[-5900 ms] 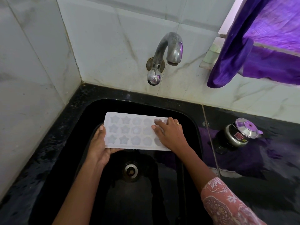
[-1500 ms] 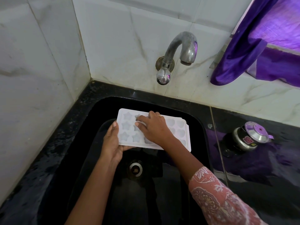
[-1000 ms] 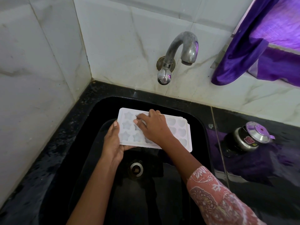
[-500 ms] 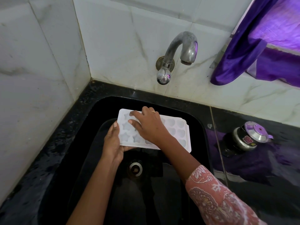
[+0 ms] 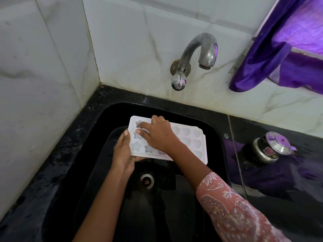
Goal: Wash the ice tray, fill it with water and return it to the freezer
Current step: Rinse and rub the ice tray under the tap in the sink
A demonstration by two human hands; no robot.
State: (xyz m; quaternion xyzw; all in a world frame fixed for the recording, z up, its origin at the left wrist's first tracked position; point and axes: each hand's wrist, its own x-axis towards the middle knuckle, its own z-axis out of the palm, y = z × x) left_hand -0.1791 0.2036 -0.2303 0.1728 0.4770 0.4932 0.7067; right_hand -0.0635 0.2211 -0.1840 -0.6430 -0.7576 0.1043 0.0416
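Nearest, at 5 o'clock, a patterned pink sleeve is seen on the right forearm. Just beyond, the drain is set in the floor of the black sink. Above the drain, the white ice tray is held over the basin, moulds upward, its long side running from 9 to 3 o'clock. Its 9 o'clock end is gripped by the left hand: the thumb is laid along the top of that short edge, while the other fingers are hidden beneath the tray. The right hand is laid across the tray's left half, its fingers slightly spread and bent, the tips pressed into the star moulds at the 10 o'clock corner. The heart moulds at the 3 o'clock end are uncovered. A steel pot stands on the counter at 3 o'clock of the sink. Farthest, the tap is mounted on the tiled wall at 12 o'clock, and a purple cloth hangs at 2 o'clock.
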